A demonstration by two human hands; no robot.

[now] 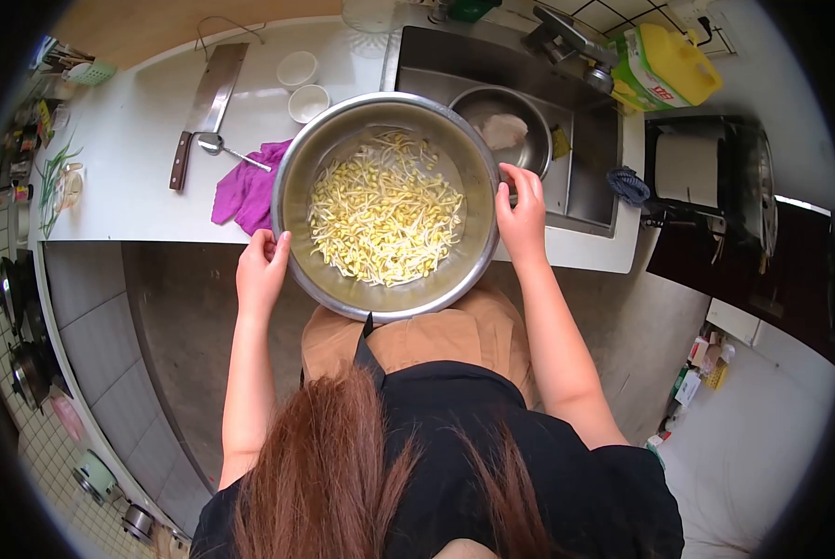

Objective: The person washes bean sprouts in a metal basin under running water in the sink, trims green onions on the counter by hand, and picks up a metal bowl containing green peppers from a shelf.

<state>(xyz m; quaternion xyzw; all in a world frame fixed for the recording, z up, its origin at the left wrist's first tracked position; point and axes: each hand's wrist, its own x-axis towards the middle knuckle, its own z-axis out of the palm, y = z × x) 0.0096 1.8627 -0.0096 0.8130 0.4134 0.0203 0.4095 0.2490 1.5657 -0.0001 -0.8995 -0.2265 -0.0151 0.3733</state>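
Observation:
A wide steel basin is held up in front of my body, overlapping the counter's edge. Bean sprouts with yellow heads lie spread across its bottom, and some liquid seems to be with them. My left hand grips the rim on the lower left, fingers curled beneath it. On the opposite side my right hand is closed on the rim, with its fingertips partly hidden. A purple cloth lies on the counter close to my left hand. Past my right hand is the sink.
A cleaver, a spoon and two white bowls sit on the counter. Inside the sink, a steel pot holds a pale piece, perhaps meat. A yellow jug stands behind the sink's right end.

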